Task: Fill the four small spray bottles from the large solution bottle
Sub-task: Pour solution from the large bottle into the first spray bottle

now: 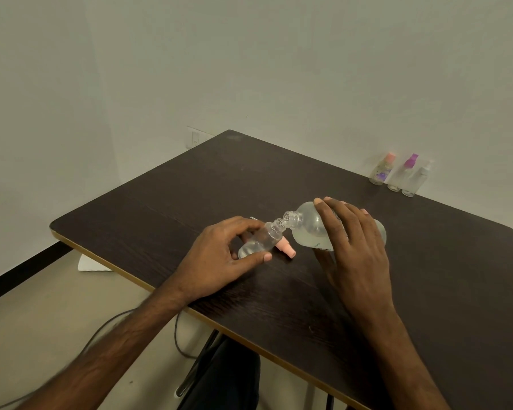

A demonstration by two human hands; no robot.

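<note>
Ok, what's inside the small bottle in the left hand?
Clear liquid pools low in the small bottle; the left hand covers part of it, so the exact level is hidden.

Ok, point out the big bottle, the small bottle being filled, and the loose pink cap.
big bottle [311, 229]: head view, clear shoulder.
small bottle [259, 242]: head view, clear body.
pink cap [288, 251]: head view, its side.
</note>
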